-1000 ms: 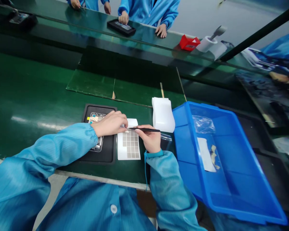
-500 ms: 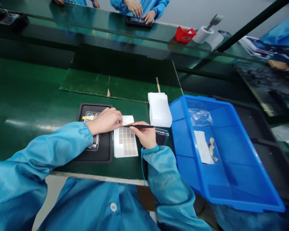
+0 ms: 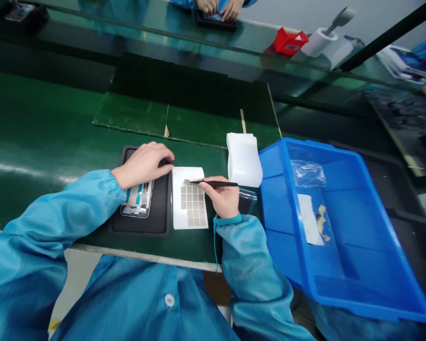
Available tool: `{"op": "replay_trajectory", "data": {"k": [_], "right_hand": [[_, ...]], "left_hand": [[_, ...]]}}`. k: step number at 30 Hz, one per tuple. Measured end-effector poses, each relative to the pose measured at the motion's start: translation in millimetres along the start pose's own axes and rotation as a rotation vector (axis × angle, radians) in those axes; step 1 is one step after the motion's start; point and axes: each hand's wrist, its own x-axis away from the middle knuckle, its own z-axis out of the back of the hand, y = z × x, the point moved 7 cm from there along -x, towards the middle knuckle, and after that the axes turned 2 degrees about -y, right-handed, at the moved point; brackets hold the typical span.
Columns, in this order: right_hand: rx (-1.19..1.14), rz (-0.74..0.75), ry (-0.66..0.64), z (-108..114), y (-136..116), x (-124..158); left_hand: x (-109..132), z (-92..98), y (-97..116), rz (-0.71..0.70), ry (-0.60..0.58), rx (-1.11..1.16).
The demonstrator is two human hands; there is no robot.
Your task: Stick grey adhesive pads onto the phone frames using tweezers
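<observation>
Black tweezers (image 3: 218, 183) are pinched in my right hand (image 3: 224, 198), their tips over the upper part of a white sheet (image 3: 178, 208) bearing several small grey squares (image 3: 192, 199). A small light piece seems to be at the tips. My left hand (image 3: 145, 163) hovers over a black tray (image 3: 158, 208), thumb and fingers bent and apart with nothing visible between them. An opened phone-like device (image 3: 137, 201) lies in the tray, its upper part hidden by that hand.
To the right stands a large blue bin (image 3: 358, 246) holding clear plastic and paper scraps. A stack of white sheets (image 3: 244, 161) lies beside it. Across the bench, a person's hands (image 3: 220, 8) work at a black tray near a red box (image 3: 290, 41).
My left hand has drawn back from the sheet and its fingers have parted. The tweezers now show clear of it, above the squares. The camera view has shifted slightly.
</observation>
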Motion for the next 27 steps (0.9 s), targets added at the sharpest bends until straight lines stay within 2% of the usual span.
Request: {"op": "replay_trajectory", "data": {"k": [3,5,7,9,12,14,19,21,23,25,27], "right_hand": [[0.006,-0.003,0.021,1,-2,0],[0.006,-0.007,0.036,2,-1,-1],[-0.003,-0.006,0.058,4,-1,-2],[-0.018,-0.011,0.079,6,-2,-3],[-0.061,-0.03,0.084,2,-11,-2],[-0.075,-0.045,0.056,-9,-24,2],[-0.083,-0.114,-0.092,-62,-53,13],[-0.101,-0.145,-0.127,-83,-55,15],[-0.107,-0.17,-0.129,-96,-52,17],[-0.077,-0.176,-0.117,-101,-48,18],[-0.025,-0.161,-0.11,-102,-47,20]], "left_hand": [[34,15.7,-41,0.261,0.058,-0.167],[60,15.9,-64,0.423,0.026,-0.22],[82,7.6,-77,0.494,-0.041,-0.177],[95,-1.9,-79,0.503,-0.068,-0.105],[102,-12.2,-72,0.485,-0.046,-0.03],[102,-18.4,-63,0.472,-0.046,0.013],[97,-29.3,-46,0.409,-0.066,0.039],[96,-27.1,-43,0.378,-0.003,-0.036],[94,-21.0,-38,0.278,0.124,-0.113],[94,-17.6,-30,0.101,0.231,-0.137],[93,-18.6,-25,-0.057,0.273,-0.117]]}}
